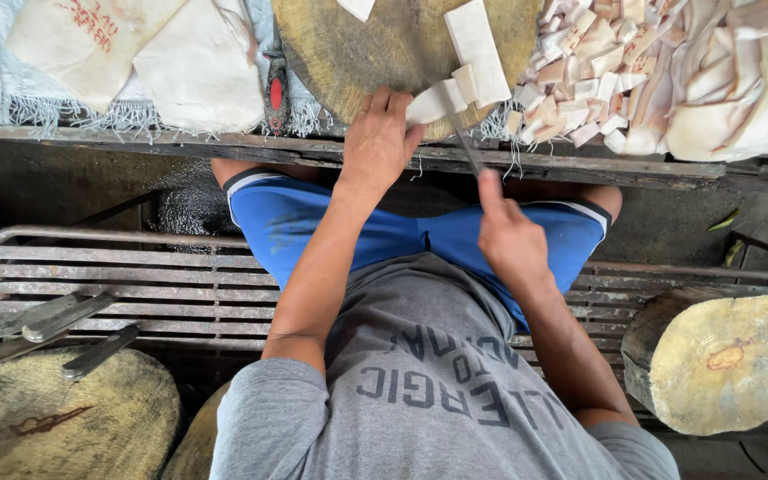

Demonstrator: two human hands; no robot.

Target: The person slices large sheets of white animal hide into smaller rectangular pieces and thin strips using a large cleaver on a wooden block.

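Fat strip (455, 89), pale and soft, lay on the round chopping block (357, 53) at the worktop's edge. Left hand (377, 142) pinned its near end with closed fingers; right hand (510, 238) gripped the knife (466, 147). It looked slippery, best held flat beside the cut.

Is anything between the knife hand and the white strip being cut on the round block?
Nothing visible. The right hand holds the knife with its blade reaching the white strip, which the left hand pins on the round block. The cut pieces lie off to the side.
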